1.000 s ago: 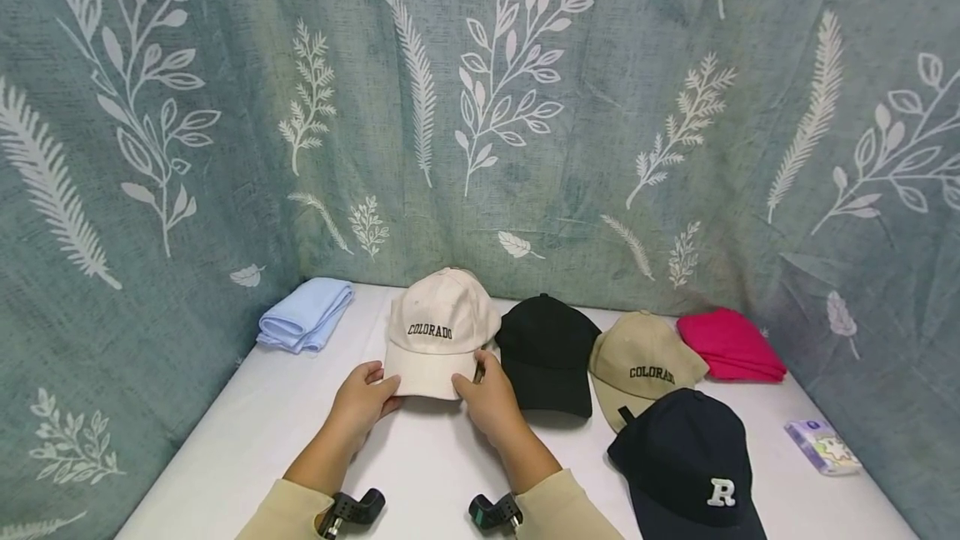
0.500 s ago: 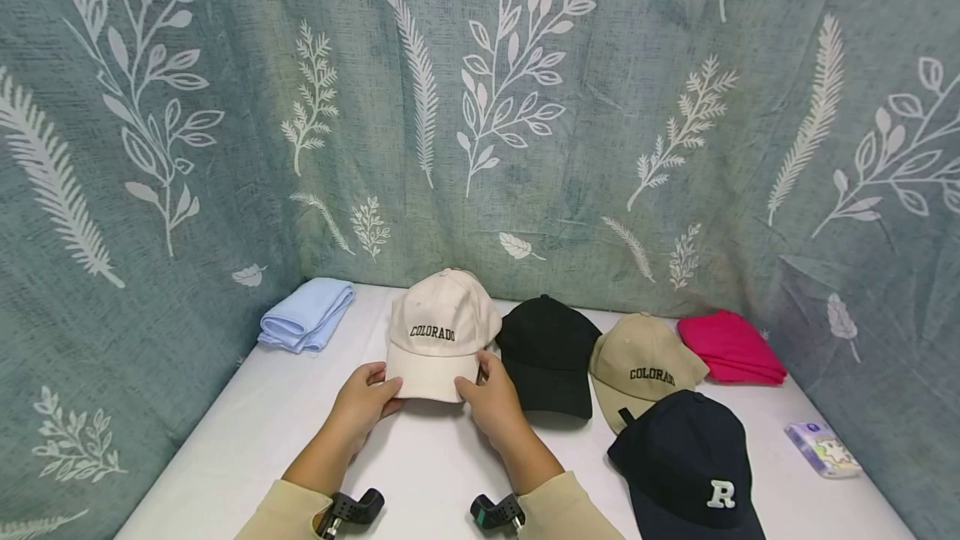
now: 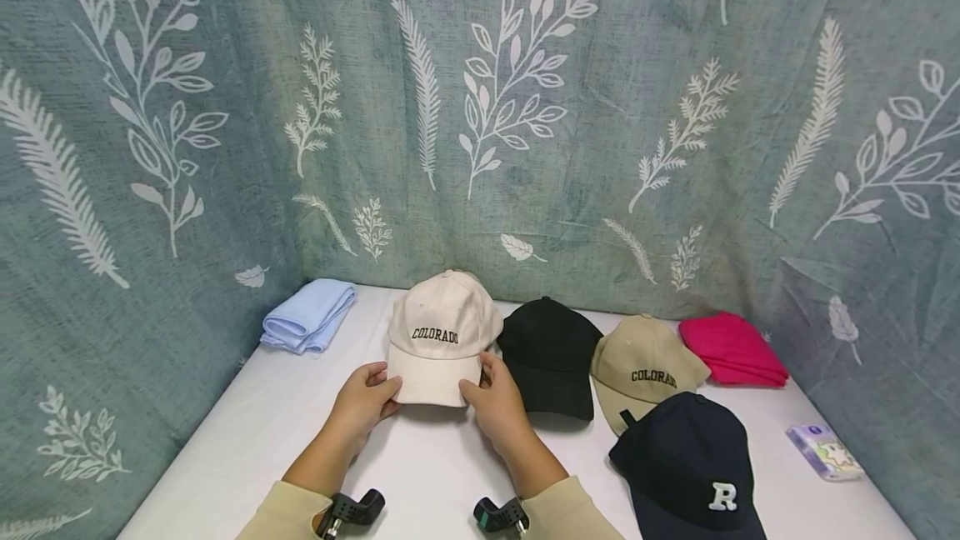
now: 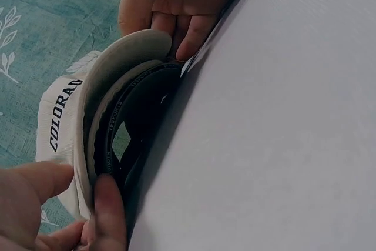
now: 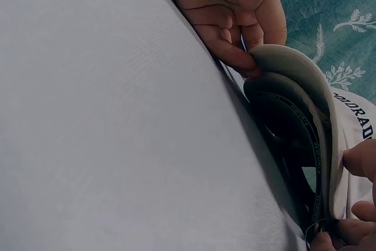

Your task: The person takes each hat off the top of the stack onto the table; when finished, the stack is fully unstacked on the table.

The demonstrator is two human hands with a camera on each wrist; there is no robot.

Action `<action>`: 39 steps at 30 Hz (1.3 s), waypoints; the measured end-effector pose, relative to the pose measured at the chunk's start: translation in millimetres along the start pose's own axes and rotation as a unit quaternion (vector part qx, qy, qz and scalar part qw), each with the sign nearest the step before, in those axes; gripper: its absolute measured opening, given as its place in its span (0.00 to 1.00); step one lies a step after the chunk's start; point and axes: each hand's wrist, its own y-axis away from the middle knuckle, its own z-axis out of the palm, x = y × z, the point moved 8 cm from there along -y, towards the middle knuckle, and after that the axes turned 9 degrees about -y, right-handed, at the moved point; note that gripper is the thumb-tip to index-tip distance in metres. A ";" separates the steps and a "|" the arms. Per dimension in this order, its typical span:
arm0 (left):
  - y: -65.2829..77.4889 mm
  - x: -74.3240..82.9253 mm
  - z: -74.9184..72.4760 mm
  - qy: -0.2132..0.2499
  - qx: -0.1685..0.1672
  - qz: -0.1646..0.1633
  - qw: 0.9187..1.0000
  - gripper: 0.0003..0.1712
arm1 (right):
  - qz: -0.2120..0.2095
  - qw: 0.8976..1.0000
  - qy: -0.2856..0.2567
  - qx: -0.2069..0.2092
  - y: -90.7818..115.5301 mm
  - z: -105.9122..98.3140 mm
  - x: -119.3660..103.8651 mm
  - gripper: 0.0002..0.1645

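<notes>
Near the back wall sits a cream baseball cap with COLORADO lettering, its brim toward me. My left hand pinches the left side of the brim, thumb on top and fingers below. On the other side, my right hand holds the brim's right edge in the same way. Both wrist views look into the cap's underside, where a dark lettered inner band shows. Right beside it on the right stands a black cap.
A tan COLORADO cap and a navy cap with an R overlap at right. Folded pink cloth lies behind them, a small purple packet at the right edge. Folded light blue cloth is back left. Curtains enclose the table.
The cream cap and my right hand have shifted very slightly to the right. Both hands keep their hold on the brim, and the other caps stay in place.
</notes>
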 end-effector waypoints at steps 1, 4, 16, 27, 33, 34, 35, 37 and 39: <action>0.0 -0.1 -0.1 0.000 0.000 -0.002 1.000 0.33 | 0.001 1.000 -0.003 0.001 0.3 -0.5 0.0 0.40; -0.1 -0.2 -0.4 -0.004 0.000 0.001 1.000 0.34 | -0.002 1.000 -0.016 0.000 1.5 -1.2 -0.7 0.41; 0.1 1.0 0.6 0.009 -0.007 0.007 1.000 0.34 | -0.025 0.999 -0.027 0.015 1.2 -6.0 -3.8 0.38; 1.4 2.6 0.4 -0.024 -0.006 0.016 1.000 0.36 | -0.045 0.997 -0.038 0.059 4.7 -14.2 -15.5 0.29; 2.7 4.4 2.4 -0.023 -0.023 0.015 0.999 0.37 | -0.053 0.996 -0.049 0.060 4.6 -16.6 -19.1 0.31; 3.2 4.6 3.4 -0.022 -0.026 0.013 0.999 0.37 | -0.052 0.996 -0.049 0.060 5.0 -17.0 -19.3 0.32; 3.9 4.8 4.3 -0.022 -0.029 0.012 0.999 0.37 | -0.053 0.996 -0.049 0.058 5.6 -17.1 -19.8 0.33; 5.0 5.5 5.7 -0.020 -0.033 0.012 0.999 0.36 | -0.054 0.996 -0.050 0.055 6.2 -17.5 -20.2 0.34; 6.1 7.0 6.9 -0.015 -0.037 0.015 0.999 0.36 | -0.054 0.996 -0.052 0.056 6.8 -18.6 -20.8 0.36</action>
